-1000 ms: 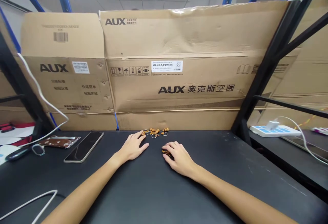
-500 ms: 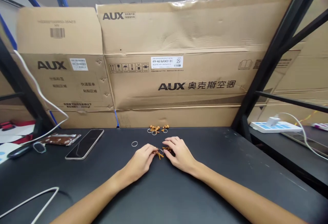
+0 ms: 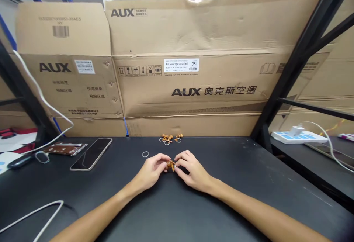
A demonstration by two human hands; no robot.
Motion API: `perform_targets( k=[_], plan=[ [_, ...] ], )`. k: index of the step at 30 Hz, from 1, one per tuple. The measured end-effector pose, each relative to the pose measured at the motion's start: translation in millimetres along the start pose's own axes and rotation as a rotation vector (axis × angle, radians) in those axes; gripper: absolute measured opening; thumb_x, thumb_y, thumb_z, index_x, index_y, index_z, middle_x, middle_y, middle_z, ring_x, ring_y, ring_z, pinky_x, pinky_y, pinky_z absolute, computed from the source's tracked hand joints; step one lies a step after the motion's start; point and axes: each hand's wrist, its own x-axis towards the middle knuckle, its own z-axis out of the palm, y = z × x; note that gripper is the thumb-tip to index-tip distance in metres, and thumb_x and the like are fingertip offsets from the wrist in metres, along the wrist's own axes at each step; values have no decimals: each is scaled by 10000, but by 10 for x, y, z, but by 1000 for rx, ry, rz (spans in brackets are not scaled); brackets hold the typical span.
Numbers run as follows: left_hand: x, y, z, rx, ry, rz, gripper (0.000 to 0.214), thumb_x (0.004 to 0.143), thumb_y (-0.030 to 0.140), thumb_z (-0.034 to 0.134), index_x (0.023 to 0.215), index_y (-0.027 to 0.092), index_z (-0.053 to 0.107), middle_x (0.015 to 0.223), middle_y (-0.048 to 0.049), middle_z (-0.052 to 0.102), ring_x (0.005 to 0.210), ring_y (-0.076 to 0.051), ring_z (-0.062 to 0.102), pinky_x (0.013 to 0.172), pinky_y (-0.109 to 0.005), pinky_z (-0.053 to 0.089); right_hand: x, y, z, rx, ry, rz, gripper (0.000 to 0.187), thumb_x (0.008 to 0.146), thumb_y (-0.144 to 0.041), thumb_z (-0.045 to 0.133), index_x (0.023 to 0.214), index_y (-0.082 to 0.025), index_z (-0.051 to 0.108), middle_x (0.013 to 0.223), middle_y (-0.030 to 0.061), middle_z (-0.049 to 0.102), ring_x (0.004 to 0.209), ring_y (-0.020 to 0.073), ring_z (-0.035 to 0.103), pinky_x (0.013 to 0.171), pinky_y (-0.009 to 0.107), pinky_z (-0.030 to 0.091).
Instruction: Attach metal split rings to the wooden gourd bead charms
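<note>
My left hand (image 3: 151, 171) and my right hand (image 3: 193, 170) meet over the middle of the black table (image 3: 177, 212). Both pinch a small brown charm (image 3: 170, 165) held between their fingertips, just above the tabletop. A loose metal ring (image 3: 145, 154) lies on the table a little to the left of my left hand. A small heap of brown charms with rings (image 3: 170, 138) sits at the table's back edge, against the cardboard.
Big AUX cardboard boxes (image 3: 193, 61) wall off the back. A phone (image 3: 91, 153), a brown wrapper (image 3: 65, 148) and a white cable (image 3: 35, 212) lie at the left. A black rack post (image 3: 287, 76) stands at the right, with a power strip (image 3: 297, 135) beyond it.
My left hand came back from the heap at the back edge, a single ring now lies on the table, and both hands have closed together on the brown charm.
</note>
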Motion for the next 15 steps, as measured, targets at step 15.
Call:
perform_targets(
  k=[15],
  plan=[
    [-50, 148, 67, 428, -51, 81, 177, 902, 273, 492, 920, 180, 642, 780, -9, 660, 660, -129, 546, 613, -234, 417, 7, -101, 21, 216, 26, 121, 246, 948, -327, 472, 815, -204, 638, 745, 15, 620, 692, 141, 558, 679, 266, 428]
  ],
)
